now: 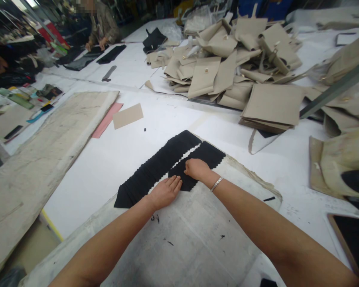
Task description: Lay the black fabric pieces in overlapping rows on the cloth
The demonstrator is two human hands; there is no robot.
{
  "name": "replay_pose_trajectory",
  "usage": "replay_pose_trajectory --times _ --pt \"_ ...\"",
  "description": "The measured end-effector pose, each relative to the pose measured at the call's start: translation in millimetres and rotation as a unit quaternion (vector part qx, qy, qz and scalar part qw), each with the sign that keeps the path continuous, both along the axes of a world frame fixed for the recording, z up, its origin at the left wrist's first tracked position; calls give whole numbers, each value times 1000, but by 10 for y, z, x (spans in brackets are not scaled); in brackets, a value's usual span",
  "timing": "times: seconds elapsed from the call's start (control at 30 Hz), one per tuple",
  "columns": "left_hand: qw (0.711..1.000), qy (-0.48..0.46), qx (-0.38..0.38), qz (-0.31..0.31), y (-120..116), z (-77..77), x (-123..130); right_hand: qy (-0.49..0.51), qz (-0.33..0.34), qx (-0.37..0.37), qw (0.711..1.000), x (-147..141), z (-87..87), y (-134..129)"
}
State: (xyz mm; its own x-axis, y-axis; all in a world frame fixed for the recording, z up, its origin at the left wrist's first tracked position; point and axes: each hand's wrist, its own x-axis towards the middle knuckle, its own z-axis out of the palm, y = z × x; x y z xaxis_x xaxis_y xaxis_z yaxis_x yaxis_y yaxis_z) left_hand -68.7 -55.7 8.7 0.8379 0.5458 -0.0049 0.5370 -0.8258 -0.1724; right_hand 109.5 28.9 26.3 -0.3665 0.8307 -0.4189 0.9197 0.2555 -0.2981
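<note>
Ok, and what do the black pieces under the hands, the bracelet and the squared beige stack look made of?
Black pieces: matte, dark leather or fabric; the dull surface leaves it open.
Bracelet: probably polished metal, given its silvery shine.
Beige stack: leather or imitation leather, judging by smooth, low-sheen faces and thin layers.

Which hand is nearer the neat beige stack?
Right. The right hand, on the shorter black piece, is below-left of the beige stack; the left hand, at that piece's left end, is farther below-left.

Both hands [179,181] touch black pieces [197,163].
</note>
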Motion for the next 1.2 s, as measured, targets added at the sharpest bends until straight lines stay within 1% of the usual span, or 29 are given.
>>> replay_pose_trajectory --times 0.23,0.37,0.53,0.67,0.8,0.93,1.2 --pt "1000 3 5 7 -24 -10 21 -2 2 1 1000 4 7 -4" --pt "1000 5 6 7 -21 -26 16 -8 2 -4 1000 0 49 -4" --pt "1000 2 -2 12 -23 -30 17 12 17 21 1000 -11 107 -79" --pt "1000 4 -11 22 -31 -18 31 19 21 26 999 -24 69 -132" --pt "999 7 -24 31 -39 -8 38 14 23 19 999 -28 45 -111" --pt "999 14 -17 30 -44 -2 38 17 25 4 1000 -14 56 -89" --pt "999 20 -11 23 -51 9 27 10 21 3 1000 -31 49 -88"
